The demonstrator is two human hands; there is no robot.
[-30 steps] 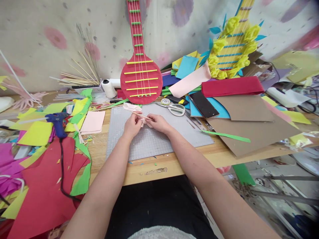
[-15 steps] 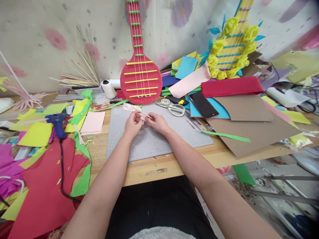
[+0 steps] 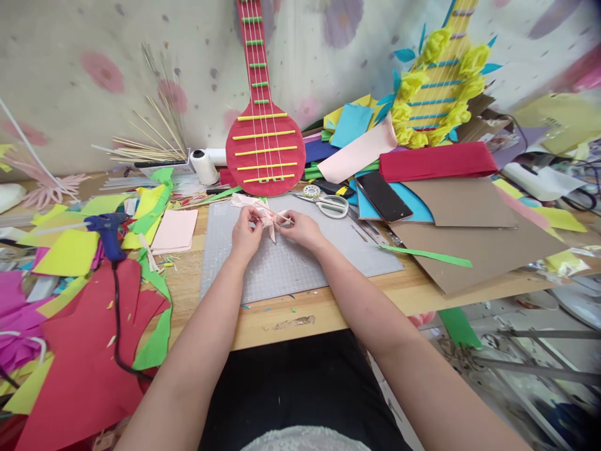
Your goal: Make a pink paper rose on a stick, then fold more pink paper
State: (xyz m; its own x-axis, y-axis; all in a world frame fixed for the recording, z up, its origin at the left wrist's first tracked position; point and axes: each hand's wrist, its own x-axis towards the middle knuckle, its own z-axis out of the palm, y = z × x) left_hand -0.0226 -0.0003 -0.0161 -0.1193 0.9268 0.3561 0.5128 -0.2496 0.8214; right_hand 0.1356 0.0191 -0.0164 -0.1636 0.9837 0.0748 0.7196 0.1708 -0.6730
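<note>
Over the grey cutting mat [image 3: 300, 266], my left hand [image 3: 246, 235] pinches a pale pink paper piece [image 3: 270, 220] with pointed, petal-like ends. My right hand [image 3: 303, 230] is closed on a thin wooden stick [image 3: 275, 212], which slants across the top of the paper. Its fingertips also meet the paper's right side. Part of the paper is hidden behind the fingers. Just beyond my hands lies another pale pink paper scrap [image 3: 240, 200] at the mat's far edge. White-handled scissors [image 3: 334, 207] rest right of my right hand.
A red paper lute [image 3: 265, 150] leans behind the mat. To the left are a blue glue gun [image 3: 107, 235], a pink paper stack [image 3: 175, 231] and colourful scraps. A black phone [image 3: 384, 196], brown cardboard [image 3: 469, 250] and a green strip [image 3: 427, 255] lie to the right.
The pink paper has spread and shows pointed ends between my hands, where it was bunched before. My hands are slightly farther apart, and the stick sits higher.
</note>
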